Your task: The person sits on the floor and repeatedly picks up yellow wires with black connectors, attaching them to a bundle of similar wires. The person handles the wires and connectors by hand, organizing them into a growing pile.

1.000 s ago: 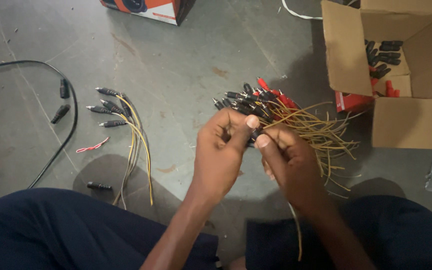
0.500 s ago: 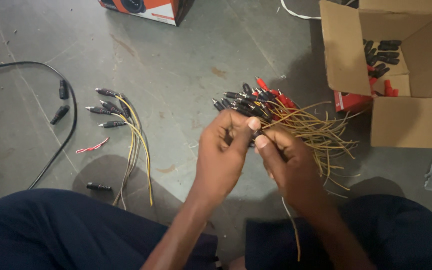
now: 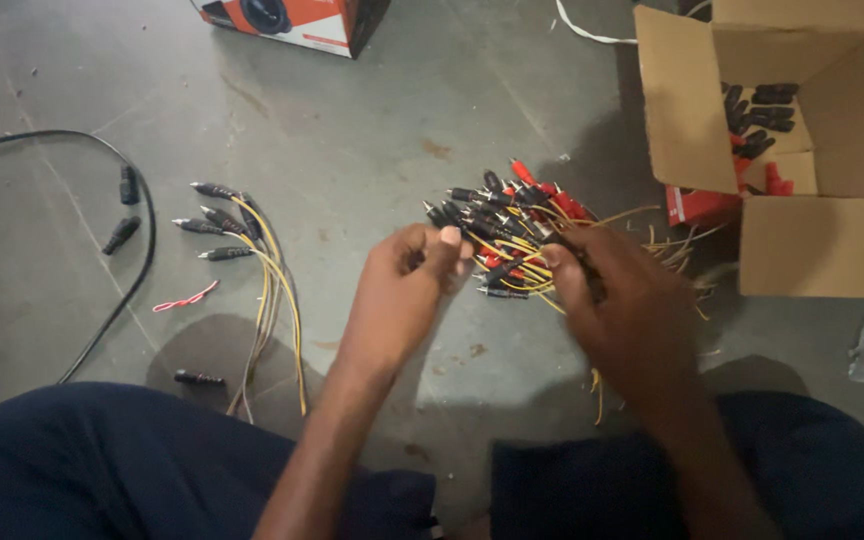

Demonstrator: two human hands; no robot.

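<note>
A grey concrete floor [image 3: 372, 130] is lying under everything, with an open cardboard box [image 3: 802, 230] sitting at the upper right. The right hand [image 3: 622, 310] is reaching forward, palm down, its fingers curling closed around the yellow wires of a bundle of black and red plug leads [image 3: 507, 235], whose plug ends are fanning out just past the fingertips. The left hand [image 3: 402, 290] is hovering just beside the bundle, fingers bent, thumb and forefinger pinching together near the nearest plugs; whether they are gripping one is unclear. A smaller set of leads [image 3: 252, 260] is lying well apart on the left
</note>
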